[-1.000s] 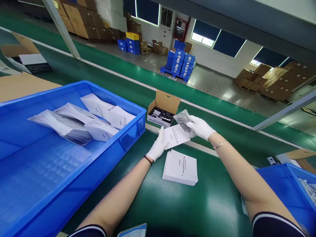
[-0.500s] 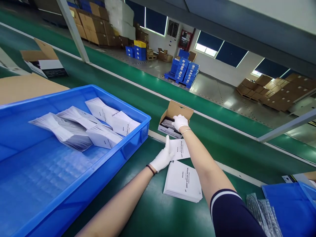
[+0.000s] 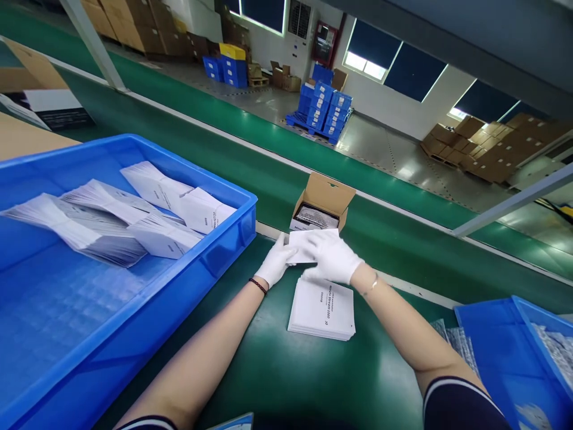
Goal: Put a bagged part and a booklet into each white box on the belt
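My left hand [image 3: 274, 263], in a white glove, grips the left edge of a white booklet [image 3: 298, 254], thumb on its face. At the booklet's right side is my gloved right hand [image 3: 336, 258], its fingers curled over the paper and slightly blurred. Just beyond the booklet stands an open carton [image 3: 330, 194] with its brown lid flap raised; something in clear bubbly wrapping lies inside. The booklet covers much of the carton's printed front. Nearer to me, below both hands, rests a stack of white printed booklets [image 3: 323, 309].
A large blue bin [image 3: 197, 304] with several bundles of booklets [image 3: 107, 224] stands to the left. Right of me is another blue bin [image 3: 487, 334], beside bubble-wrap pieces [image 3: 461, 346]. Another open carton [image 3: 54, 98] sits far left. A metal post [image 3: 98, 45] rises behind the left bin.
My right hand has left the carton's inside and come back to the booklet. The booklet is lifted and tilted in front of the carton. The view has shifted slightly.
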{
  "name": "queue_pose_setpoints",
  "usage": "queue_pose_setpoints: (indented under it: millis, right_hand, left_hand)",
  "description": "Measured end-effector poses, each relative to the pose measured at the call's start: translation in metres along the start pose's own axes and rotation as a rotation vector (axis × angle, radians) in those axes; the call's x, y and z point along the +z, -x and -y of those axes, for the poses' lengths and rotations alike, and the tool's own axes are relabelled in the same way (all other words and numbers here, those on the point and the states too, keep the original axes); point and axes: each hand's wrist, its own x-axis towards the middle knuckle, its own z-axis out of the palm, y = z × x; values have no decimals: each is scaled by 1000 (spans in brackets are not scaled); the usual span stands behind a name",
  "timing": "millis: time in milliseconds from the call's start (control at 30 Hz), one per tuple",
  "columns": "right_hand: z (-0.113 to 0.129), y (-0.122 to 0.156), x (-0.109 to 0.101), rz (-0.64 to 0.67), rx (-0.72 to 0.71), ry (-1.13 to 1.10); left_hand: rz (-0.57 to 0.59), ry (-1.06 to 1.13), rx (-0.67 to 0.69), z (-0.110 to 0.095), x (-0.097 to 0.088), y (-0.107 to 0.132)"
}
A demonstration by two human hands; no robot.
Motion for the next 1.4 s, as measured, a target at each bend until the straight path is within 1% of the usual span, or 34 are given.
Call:
queue_pose_setpoints:
  millis: [67, 133, 200, 233, 267, 300, 367, 433, 467, 533, 567, 600, 633, 667, 700, 733, 767, 800, 833, 900, 967, 1000, 1033, 1067, 1133, 1200, 1267, 1300, 1333, 1400]
  right_hand:
    - [11, 18, 5, 10, 5, 72]
    - [6, 23, 6, -77, 73, 84]
    - [-13, 16, 3, -212, 174, 100]
    - [-25, 10, 2, -262, 223, 123]
    - [-37, 3, 1, -279, 271, 143]
    - [-49, -4, 2, -249, 315, 145]
    - [-66, -15, 7, -111, 389, 81]
    - [-73, -17, 16, 6, 430, -18]
    - [-71, -13, 20, 12, 430, -42]
    - [-58, 4, 26, -72, 438, -28]
    - [-48, 16, 28, -120, 476, -13]
    - [-37, 31, 29, -144, 547, -17]
    - [-26, 48, 31, -130, 644, -51]
    - [-15, 66, 33, -67, 753, -113]
    - [-5, 84, 37, 27, 852, -197]
    - [3, 101, 41, 124, 932, -293]
    - [9, 118, 47, 194, 991, -396]
    - [13, 133, 54, 211, 1035, -504]
    - [15, 146, 61, 168, 1065, -621]
    - [15, 165, 72, -36, 1073, -900]
    - [13, 174, 77, -263, 1028, -1183]
    - [13, 176, 77, -359, 1009, -1284]
    - [14, 175, 77, -447, 1003, -1335]
    - [16, 172, 75, -527, 1009, -1335]
    - [24, 162, 72, -636, 1037, -1229]
    - [31, 153, 68, -645, 1025, -1118]
    - [33, 150, 64, -604, 984, -1064]
    - [32, 154, 60, -589, 972, -1022]
    - [30, 163, 55, -585, 981, -946]
    - [23, 191, 43, -569, 1078, -667]
  left_hand:
    - [3, 116, -29, 0, 2, 0]
    - [-26, 182, -54, 0, 5, 0]
    - [-55, 220, -65, -1, 6, 1]
    - [-58, 231, -68, -2, 6, 2]
    - [-65, 237, -70, -3, 5, 2]
    - [-70, 241, -71, -3, 5, 2]
    - [-66, 234, -83, -5, 4, 2]
    - [-45, 214, -89, -5, 4, 2]
    - [-31, 199, -84, -4, 3, 2]
    - [-4, 152, -55, -2, 3, 3]
    - [7, 115, -33, -1, 3, 3]
    - [18, 67, -11, 1, 3, 4]
    - [31, 6, 10, 2, 3, 5]
    - [49, -63, 29, 3, 4, 5]
    - [71, -134, 48, 4, 4, 7]
    - [97, -201, 63, 5, 5, 8]
    - [125, -262, 74, 5, 7, 10]
    - [151, -313, 82, 6, 8, 11]
    - [174, -358, 87, 6, 9, 13]
    - [213, -428, 96, 6, 10, 16]
    - [246, -466, 116, 6, 11, 18]
    - [265, -475, 132, 5, 11, 20]
    - [293, -480, 145, 4, 12, 21]
    - [330, -480, 155, 3, 13, 23]
    - [402, -510, 150, -1, 18, 27]
    - [406, -637, 105, -4, 22, 31]
    - [323, -797, 62, -5, 23, 32]
    - [279, -799, 51, -4, 22, 30]
    - [235, -727, 49, -2, 20, 29]
    - [139, -452, 59, 1, 17, 24]
